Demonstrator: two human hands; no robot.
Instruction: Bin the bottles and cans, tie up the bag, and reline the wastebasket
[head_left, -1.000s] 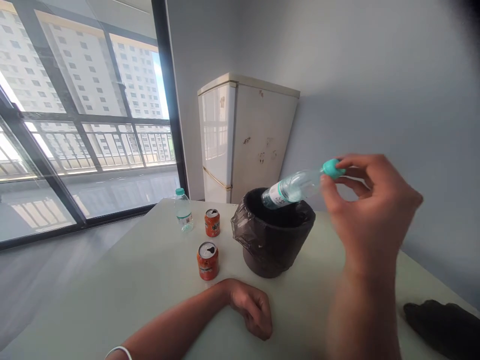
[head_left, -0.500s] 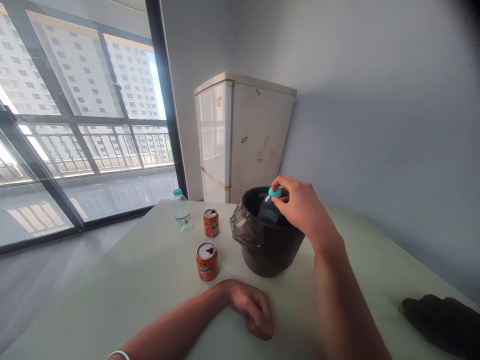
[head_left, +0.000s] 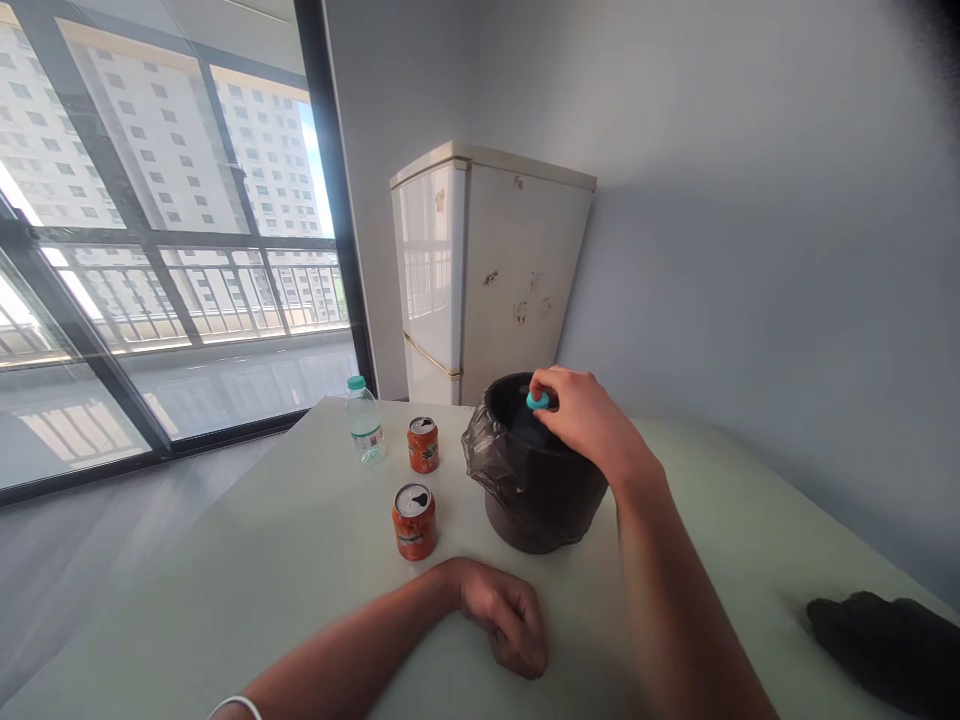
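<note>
My right hand (head_left: 589,412) pinches the turquoise cap of a plastic bottle (head_left: 537,401) at the mouth of a dark trash bin (head_left: 544,505). The bottle's body hangs down inside the bin and is mostly hidden in shadow. A thin black bag lines the bin and folds over its rim. My left hand (head_left: 505,622) rests on the table in front of the bin, fingers curled into a fist with nothing visible in them. Left of the bin stand an orange soda can (head_left: 414,522) and, farther back, a second orange can (head_left: 423,446), both upright and opened.
A clear bottle with a turquoise cap (head_left: 365,425) stands upright at the table's back left. On the pale table (head_left: 285,600), a black object (head_left: 885,640) lies at the right edge. Behind are a white refrigerator (head_left: 517,250) and a glass sliding door (head_left: 187,240).
My right hand has moved lower and slightly left, taking the bottle deeper into the bin. My left hand has stayed in place.
</note>
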